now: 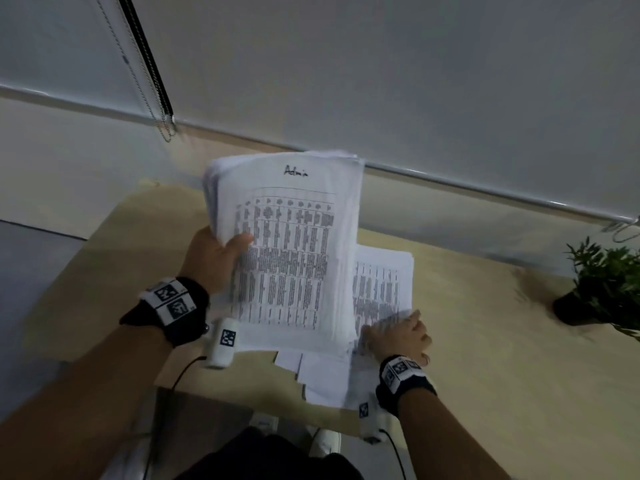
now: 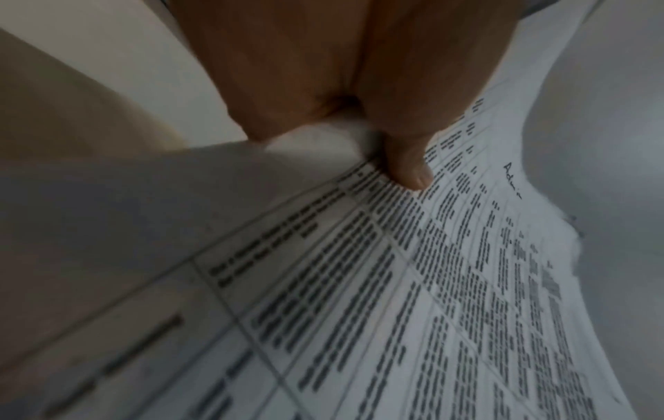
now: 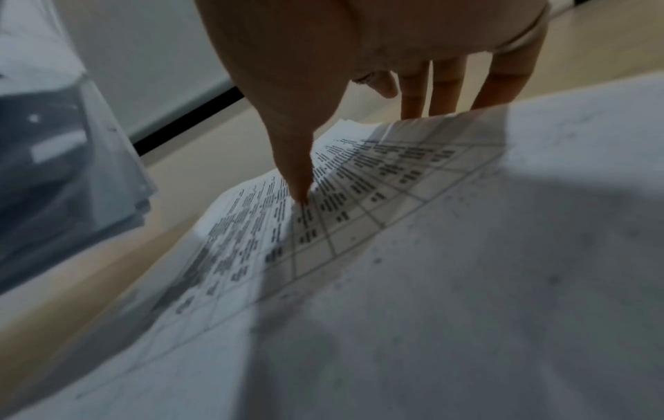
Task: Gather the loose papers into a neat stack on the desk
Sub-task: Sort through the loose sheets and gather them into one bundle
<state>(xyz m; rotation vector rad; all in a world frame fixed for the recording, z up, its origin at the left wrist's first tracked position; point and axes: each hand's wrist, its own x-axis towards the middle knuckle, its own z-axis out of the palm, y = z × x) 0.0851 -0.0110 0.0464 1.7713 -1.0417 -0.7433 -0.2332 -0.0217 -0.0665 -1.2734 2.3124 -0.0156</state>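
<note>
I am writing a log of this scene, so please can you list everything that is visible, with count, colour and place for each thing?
held bundle of papers: one thick bundle, white with black printed tables and "Admin" handwritten on top, raised above the desk.
papers on the desk: several sheets, white with print, lying right of and below the bundle, some over the near edge.
desk: one, light beige.
potted plant: one, green in a dark pot, right end of the desk.
roller blinds: two, pale grey, behind the desk.
bead chain: one, metal, hanging between the blinds.
left hand: grips the bundle's left edge.
right hand: pinches a sheet on the desk.
wrist bands: two, black with white markers.
</note>
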